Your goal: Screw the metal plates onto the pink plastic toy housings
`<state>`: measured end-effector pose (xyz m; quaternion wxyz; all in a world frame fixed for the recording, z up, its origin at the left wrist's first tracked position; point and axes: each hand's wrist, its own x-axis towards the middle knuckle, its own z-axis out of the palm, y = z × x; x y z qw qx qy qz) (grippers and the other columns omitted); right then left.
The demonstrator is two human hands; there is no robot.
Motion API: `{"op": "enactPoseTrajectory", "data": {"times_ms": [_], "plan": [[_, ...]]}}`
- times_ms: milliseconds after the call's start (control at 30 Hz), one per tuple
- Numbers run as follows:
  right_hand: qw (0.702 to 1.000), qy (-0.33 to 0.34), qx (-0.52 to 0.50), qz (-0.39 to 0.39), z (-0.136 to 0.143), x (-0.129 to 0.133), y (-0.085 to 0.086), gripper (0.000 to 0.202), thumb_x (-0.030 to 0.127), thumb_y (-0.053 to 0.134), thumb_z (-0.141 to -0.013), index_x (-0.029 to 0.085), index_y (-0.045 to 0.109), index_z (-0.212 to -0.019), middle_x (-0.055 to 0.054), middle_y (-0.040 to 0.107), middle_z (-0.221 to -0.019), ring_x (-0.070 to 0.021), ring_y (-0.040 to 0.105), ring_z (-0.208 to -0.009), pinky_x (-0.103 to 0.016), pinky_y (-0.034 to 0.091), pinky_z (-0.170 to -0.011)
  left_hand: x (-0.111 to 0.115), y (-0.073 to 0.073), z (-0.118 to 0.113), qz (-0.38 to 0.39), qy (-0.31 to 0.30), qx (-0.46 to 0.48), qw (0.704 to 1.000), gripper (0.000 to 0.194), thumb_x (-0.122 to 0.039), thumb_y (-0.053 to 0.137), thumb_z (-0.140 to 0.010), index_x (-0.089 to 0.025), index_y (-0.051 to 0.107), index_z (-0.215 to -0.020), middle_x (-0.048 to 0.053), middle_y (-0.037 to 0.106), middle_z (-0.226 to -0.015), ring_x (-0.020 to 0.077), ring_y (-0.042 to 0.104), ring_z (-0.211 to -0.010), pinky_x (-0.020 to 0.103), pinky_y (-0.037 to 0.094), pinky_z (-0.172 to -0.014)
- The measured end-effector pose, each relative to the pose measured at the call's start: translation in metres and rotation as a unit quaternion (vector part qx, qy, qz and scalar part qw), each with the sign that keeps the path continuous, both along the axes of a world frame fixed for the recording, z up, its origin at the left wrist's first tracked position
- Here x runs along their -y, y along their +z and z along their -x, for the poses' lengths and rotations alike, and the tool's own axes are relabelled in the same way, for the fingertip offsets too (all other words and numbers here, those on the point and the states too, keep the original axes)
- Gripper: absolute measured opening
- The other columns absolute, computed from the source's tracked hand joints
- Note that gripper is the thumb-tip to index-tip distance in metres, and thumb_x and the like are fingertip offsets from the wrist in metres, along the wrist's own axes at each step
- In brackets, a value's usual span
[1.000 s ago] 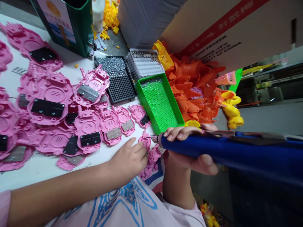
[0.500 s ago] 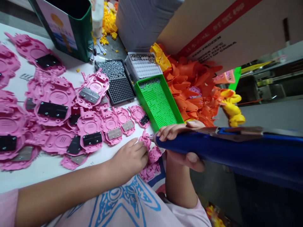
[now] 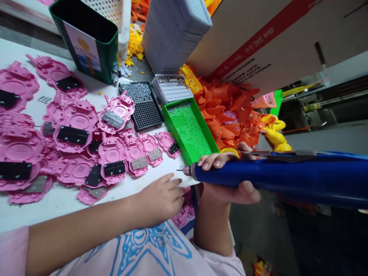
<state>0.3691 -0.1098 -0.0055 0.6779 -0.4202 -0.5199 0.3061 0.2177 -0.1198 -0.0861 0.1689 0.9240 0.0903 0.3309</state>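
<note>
My right hand (image 3: 230,188) is wrapped round a blue electric screwdriver (image 3: 276,172), whose thin metal bit points left above the table edge. Just left of the bit, my left hand (image 3: 161,199) hovers at the white table's edge, palm down, its bent fingers a little apart and nothing visible in them. Pink plastic shells (image 3: 112,153) with black or grey plates screwed on lie in heaps on the left. Beyond my hands are a green tray (image 3: 191,130) and a black tray (image 3: 140,105), both holding small screws. More pink shells (image 3: 186,207) lie below the table edge, partly hidden by my left hand.
A dark green tin (image 3: 86,42) stands at the back left. Behind the trays are a clear box (image 3: 174,88) of round parts and a grey stack (image 3: 172,34). Orange parts (image 3: 221,111) are heaped on the right, before a large cardboard box (image 3: 244,42).
The pink shell beneath the screwdriver bit is gone from there, leaving the bit free. My left hand's fingers have parted slightly. The whole view has shifted a little.
</note>
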Motion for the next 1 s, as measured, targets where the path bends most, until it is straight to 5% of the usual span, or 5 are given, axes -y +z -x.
{"op": "enactPoseTrajectory", "data": {"times_ms": [133,267,467,733,1000], "plan": [[0.999,-0.04,-0.006,-0.02,-0.008,-0.002,0.003,0.028,0.043,0.05,-0.069,0.027,0.063,-0.088,0.004,0.051,-0.059,-0.0129,0.051,-0.046,-0.029,0.047,-0.048,-0.001,0.009,0.004,-0.006,0.168,-0.038,0.985,0.017,-0.013,0.053,-0.086,-0.015,0.069,-0.09,0.009,0.07,-0.104,0.0286,0.059,-0.104,0.051,0.042,-0.093],[0.995,-0.087,-0.008,-0.037,-0.023,-0.012,0.01,0.025,0.042,0.05,-0.069,0.026,0.063,-0.084,0.004,0.053,-0.059,-0.0123,0.054,-0.046,-0.029,0.049,-0.049,-0.004,0.025,0.014,0.006,0.244,-0.134,0.96,0.026,-0.013,0.054,-0.085,-0.015,0.068,-0.107,0.016,0.062,-0.124,0.0384,0.055,-0.113,0.061,0.041,-0.088],[0.987,-0.154,-0.043,-0.028,-0.036,-0.041,0.004,0.02,0.041,0.05,-0.071,0.024,0.056,-0.079,0.005,0.054,-0.063,-0.0104,0.055,-0.05,-0.027,0.048,-0.052,-0.014,0.039,0.026,-0.025,0.28,-0.215,0.935,0.033,-0.007,0.05,-0.083,-0.018,0.07,-0.107,0.015,0.062,-0.125,0.0373,0.059,-0.108,0.057,0.049,-0.085],[0.981,-0.191,-0.035,0.019,-0.043,-0.063,-0.012,0.033,0.047,0.054,-0.071,0.021,0.054,-0.091,0.005,0.051,-0.064,-0.0117,0.055,-0.051,-0.03,0.049,-0.053,-0.021,0.041,0.025,-0.024,0.298,-0.185,0.936,0.031,-0.003,0.051,-0.078,-0.014,0.071,-0.099,0.014,0.066,-0.117,0.033,0.061,-0.097,0.044,0.055,-0.075],[0.982,-0.181,-0.053,0.016,-0.042,-0.065,-0.015,0.031,0.042,0.054,-0.07,0.022,0.053,-0.094,0.006,0.054,-0.061,-0.0105,0.055,-0.048,-0.028,0.049,-0.052,-0.011,0.043,0.022,-0.013,0.255,-0.13,0.958,0.026,-0.005,0.047,-0.082,-0.013,0.068,-0.095,0.014,0.066,-0.112,0.0291,0.057,-0.097,0.044,0.047,-0.082]]}}
